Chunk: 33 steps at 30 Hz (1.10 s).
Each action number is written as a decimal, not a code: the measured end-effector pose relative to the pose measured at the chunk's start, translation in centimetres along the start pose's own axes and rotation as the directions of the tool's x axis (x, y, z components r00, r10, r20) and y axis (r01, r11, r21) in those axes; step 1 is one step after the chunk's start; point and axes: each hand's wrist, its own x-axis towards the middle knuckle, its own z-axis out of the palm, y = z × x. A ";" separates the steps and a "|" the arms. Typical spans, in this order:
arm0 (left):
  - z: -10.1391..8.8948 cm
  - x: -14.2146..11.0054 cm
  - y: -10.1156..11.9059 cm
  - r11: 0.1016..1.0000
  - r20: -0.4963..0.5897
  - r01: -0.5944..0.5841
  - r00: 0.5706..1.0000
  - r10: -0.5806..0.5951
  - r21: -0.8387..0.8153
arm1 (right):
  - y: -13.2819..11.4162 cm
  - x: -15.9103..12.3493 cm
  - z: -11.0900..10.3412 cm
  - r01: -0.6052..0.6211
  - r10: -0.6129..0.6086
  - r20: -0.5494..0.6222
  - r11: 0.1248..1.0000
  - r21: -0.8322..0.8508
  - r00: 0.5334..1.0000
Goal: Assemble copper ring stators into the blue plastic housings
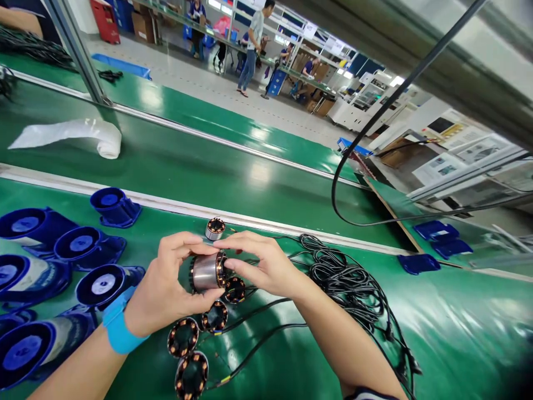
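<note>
My left hand (166,289) is closed round a metal motor stator (207,271) with copper windings, held on its side above the green table. My right hand (260,264) pinches the stator's right end with its fingertips. A blue band (119,328) is on my left wrist. Below the hands lie several more wound stators (183,336) with black leads. One small stator (215,228) stands alone just beyond my fingers.
Several blue round housings (81,244) stand at the left. A tangle of black cables (353,278) lies at the right. A white plastic roll (104,139) rests on the green conveyor (233,178). Blue trays (437,233) sit far right; people work at benches behind.
</note>
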 end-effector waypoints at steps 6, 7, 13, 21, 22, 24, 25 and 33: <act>0.2 0.1 1.7 0.986 -0.002 -0.067 0.998 0.068 0.155 | -0.7 -1.1 -0.1 0.071 -0.067 -0.098 0.997 0.039 0.993; 0.2 0.1 1.9 0.984 -0.002 -0.058 0.998 0.060 0.168 | -0.7 -1.3 -0.2 0.074 -0.070 -0.122 0.997 0.026 0.990; 0.4 -0.1 2.9 0.978 0.028 -0.048 0.999 0.044 0.203 | -1.1 -2.0 -0.4 0.037 -0.032 -0.119 0.999 0.036 0.992; 1.0 -0.6 3.8 0.909 0.020 -0.187 0.981 0.194 0.372 | -2.0 -2.8 0.3 0.076 -0.083 -0.155 0.996 -0.045 0.984; 1.0 -0.7 3.9 0.901 0.022 -0.202 0.978 0.209 0.384 | -2.2 -3.0 0.5 0.081 -0.088 -0.166 0.996 -0.049 0.982; 1.0 -0.7 4.2 0.884 0.034 -0.235 0.970 0.243 0.403 | -2.5 -3.2 0.8 0.066 -0.075 -0.193 0.997 -0.049 0.978; 1.0 -0.8 4.4 0.873 0.038 -0.261 0.962 0.270 0.413 | -2.6 -3.4 0.9 0.046 -0.055 -0.209 0.998 -0.048 0.976; 0.9 -1.3 4.8 0.820 0.075 -0.353 0.930 0.359 0.450 | -3.4 -4.0 1.8 -0.013 0.006 -0.270 1.000 -0.024 0.963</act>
